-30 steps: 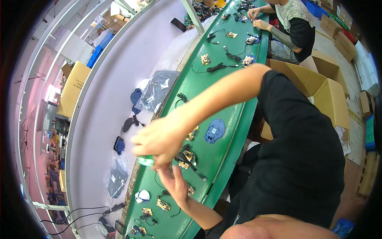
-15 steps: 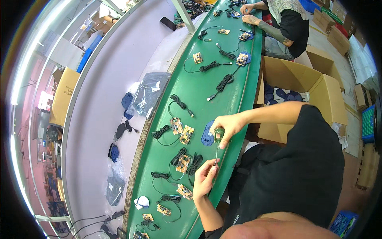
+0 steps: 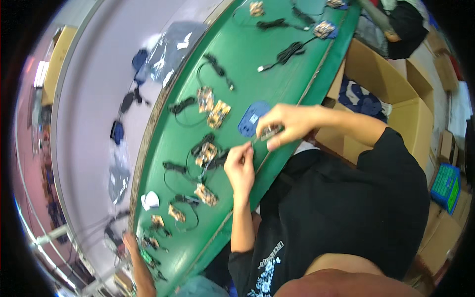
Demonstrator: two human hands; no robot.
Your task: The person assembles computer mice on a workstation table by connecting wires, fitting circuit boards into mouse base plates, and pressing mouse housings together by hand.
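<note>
My right hand [image 3: 287, 124] is closed around a small circuit board [image 3: 270, 131], mostly hidden by its fingers. Just below it, my left hand [image 3: 240, 166] pinches a thin wire [image 3: 255, 142] that runs up to that board. Beneath my right fingertips a blue plastic shell [image 3: 251, 120] lies on the green belt [image 3: 277, 81]. To the left of my hands are two tan circuit boards, one of them a bare-looking board [image 3: 218, 115] beside a board with a black cable [image 3: 205, 99].
Several more boards with bundled black cables [image 3: 290, 52] lie along the belt. A cardboard box [image 3: 409, 119] with dark blue pieces stands at right. One co-worker [image 3: 408, 29] is at top right; another person's hand [image 3: 130, 241] reaches in at lower left. A plastic bag [image 3: 178, 49] lies beyond the belt.
My hands have come closer together, and the visible stretch of wire is shorter. The whole view has shifted and turned. Another person's arm and pale blue-green headwear now show at lower left.
</note>
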